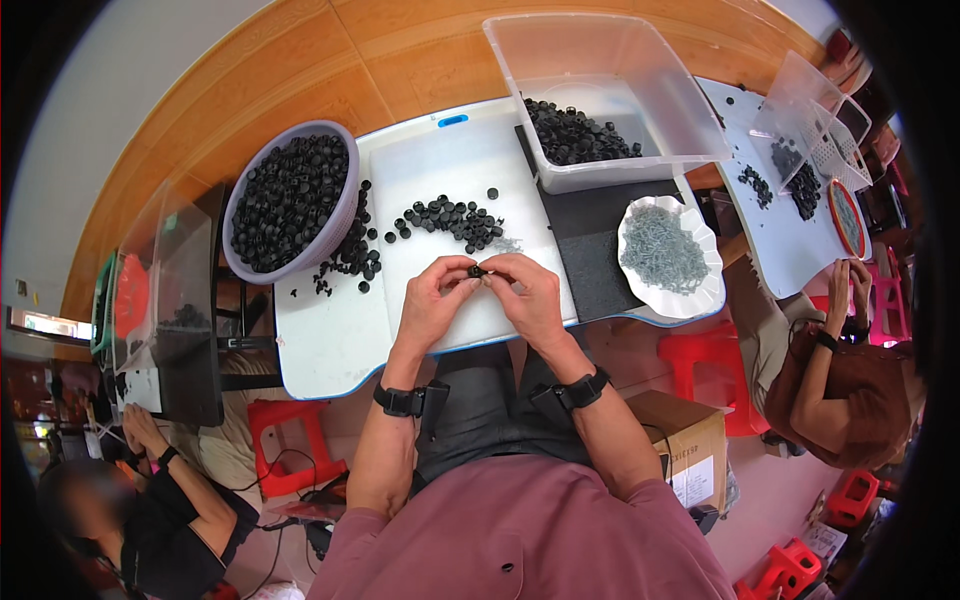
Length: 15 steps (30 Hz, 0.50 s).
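**Around the white work table**

A round grey bowl (290, 200) heaped with black caps sits at the table's left, with loose caps (352, 255) spilled just beside it. A clear plastic bin (610, 95) holding more black pieces stands at the far right on a dark mat (590, 235). Near it, a white scalloped plate (668, 258) carries a pile of small grey metal parts. A cardboard box (690, 445) and red stools (290, 440) stand on the floor below. Other people work at either side: one lower left, one at the right beside another white table (780, 215).
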Each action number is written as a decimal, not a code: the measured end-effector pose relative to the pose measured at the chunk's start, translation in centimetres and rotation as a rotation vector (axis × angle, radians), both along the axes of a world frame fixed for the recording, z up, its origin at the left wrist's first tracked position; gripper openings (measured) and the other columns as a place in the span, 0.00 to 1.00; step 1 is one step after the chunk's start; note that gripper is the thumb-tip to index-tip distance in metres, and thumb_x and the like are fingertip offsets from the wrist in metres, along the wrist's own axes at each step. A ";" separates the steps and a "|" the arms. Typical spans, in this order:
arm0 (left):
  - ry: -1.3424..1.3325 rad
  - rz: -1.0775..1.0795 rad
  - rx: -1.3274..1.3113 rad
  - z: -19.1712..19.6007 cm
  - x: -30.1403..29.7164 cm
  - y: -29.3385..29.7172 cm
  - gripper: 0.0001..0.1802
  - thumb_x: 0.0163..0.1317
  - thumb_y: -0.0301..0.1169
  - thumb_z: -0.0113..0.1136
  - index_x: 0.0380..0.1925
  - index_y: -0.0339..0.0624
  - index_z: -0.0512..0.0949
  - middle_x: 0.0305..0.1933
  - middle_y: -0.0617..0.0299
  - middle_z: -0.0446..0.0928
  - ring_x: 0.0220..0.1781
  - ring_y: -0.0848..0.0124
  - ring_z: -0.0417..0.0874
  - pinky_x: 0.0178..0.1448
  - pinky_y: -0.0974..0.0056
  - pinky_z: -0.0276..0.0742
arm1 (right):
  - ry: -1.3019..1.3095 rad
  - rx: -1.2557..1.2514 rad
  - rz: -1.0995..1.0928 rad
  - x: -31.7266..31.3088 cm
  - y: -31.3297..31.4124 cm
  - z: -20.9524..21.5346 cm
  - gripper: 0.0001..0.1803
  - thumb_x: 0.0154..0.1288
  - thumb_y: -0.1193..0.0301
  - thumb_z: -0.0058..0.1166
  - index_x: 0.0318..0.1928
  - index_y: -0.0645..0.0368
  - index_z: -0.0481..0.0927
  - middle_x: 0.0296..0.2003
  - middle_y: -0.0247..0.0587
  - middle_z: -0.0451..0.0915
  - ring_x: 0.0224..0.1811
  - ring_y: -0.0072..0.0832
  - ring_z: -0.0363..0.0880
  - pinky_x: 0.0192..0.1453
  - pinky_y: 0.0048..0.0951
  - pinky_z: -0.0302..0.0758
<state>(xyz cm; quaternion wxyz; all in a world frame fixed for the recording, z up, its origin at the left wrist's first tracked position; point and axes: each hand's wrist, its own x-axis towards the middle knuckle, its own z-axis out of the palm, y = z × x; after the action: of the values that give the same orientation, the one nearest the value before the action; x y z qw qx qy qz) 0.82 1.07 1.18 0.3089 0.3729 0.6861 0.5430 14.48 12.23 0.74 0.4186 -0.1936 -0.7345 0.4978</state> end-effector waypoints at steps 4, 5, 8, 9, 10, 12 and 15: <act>0.032 0.017 0.016 -0.2 0.0 -0.1 0.16 0.65 0.26 0.69 0.52 0.36 0.81 0.44 0.59 0.88 0.46 0.74 0.89 0.49 0.69 0.81 | -0.016 -0.030 0.016 0.1 0.0 0.2 0.09 0.63 0.82 0.64 0.44 0.62 0.87 0.39 0.42 0.88 0.36 0.30 0.87 0.38 0.27 0.82; 0.042 0.017 0.017 -0.2 0.0 -0.1 0.16 0.65 0.26 0.69 0.52 0.36 0.81 0.44 0.59 0.88 0.46 0.74 0.89 0.49 0.69 0.81 | -0.017 -0.030 0.016 0.1 0.0 0.2 0.09 0.63 0.82 0.64 0.44 0.62 0.87 0.39 0.42 0.88 0.36 0.30 0.87 0.38 0.27 0.82; 0.057 0.022 0.031 -0.2 0.1 -0.1 0.17 0.65 0.26 0.69 0.53 0.37 0.81 0.44 0.59 0.89 0.45 0.74 0.89 0.49 0.69 0.80 | -0.017 -0.028 0.012 0.1 0.0 0.2 0.09 0.63 0.82 0.64 0.44 0.63 0.87 0.38 0.42 0.88 0.35 0.29 0.87 0.38 0.26 0.81; 0.056 0.023 0.031 -0.3 0.1 -0.1 0.17 0.65 0.26 0.69 0.53 0.37 0.81 0.44 0.59 0.89 0.45 0.74 0.89 0.49 0.69 0.80 | -0.017 -0.031 0.019 0.1 0.0 0.2 0.09 0.63 0.82 0.64 0.44 0.63 0.87 0.38 0.42 0.88 0.35 0.29 0.86 0.38 0.26 0.81; 0.070 0.020 0.035 -0.5 0.0 -0.1 0.17 0.65 0.26 0.70 0.53 0.38 0.81 0.44 0.58 0.89 0.45 0.74 0.89 0.49 0.69 0.80 | -0.016 -0.034 0.026 0.1 0.0 0.2 0.09 0.63 0.82 0.64 0.44 0.63 0.87 0.37 0.41 0.87 0.34 0.28 0.86 0.38 0.26 0.81; 0.083 0.017 0.040 -0.6 0.0 -0.2 0.17 0.65 0.26 0.70 0.53 0.38 0.80 0.44 0.58 0.89 0.45 0.74 0.89 0.49 0.69 0.80 | -0.018 -0.035 0.026 0.0 0.0 0.2 0.09 0.63 0.82 0.64 0.43 0.63 0.87 0.37 0.41 0.87 0.34 0.28 0.85 0.37 0.26 0.81; 0.072 0.025 0.026 -0.6 0.0 -0.1 0.17 0.65 0.25 0.69 0.53 0.38 0.81 0.44 0.58 0.89 0.45 0.73 0.89 0.48 0.69 0.80 | -0.020 -0.035 0.026 0.1 -0.1 0.2 0.09 0.63 0.82 0.64 0.44 0.63 0.87 0.36 0.41 0.87 0.33 0.27 0.85 0.37 0.25 0.80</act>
<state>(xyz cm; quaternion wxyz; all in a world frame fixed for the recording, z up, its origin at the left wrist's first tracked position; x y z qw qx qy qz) 0.84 0.97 0.60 0.2724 0.3873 0.6943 0.5420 14.55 12.15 0.92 0.4013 -0.1961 -0.7322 0.5142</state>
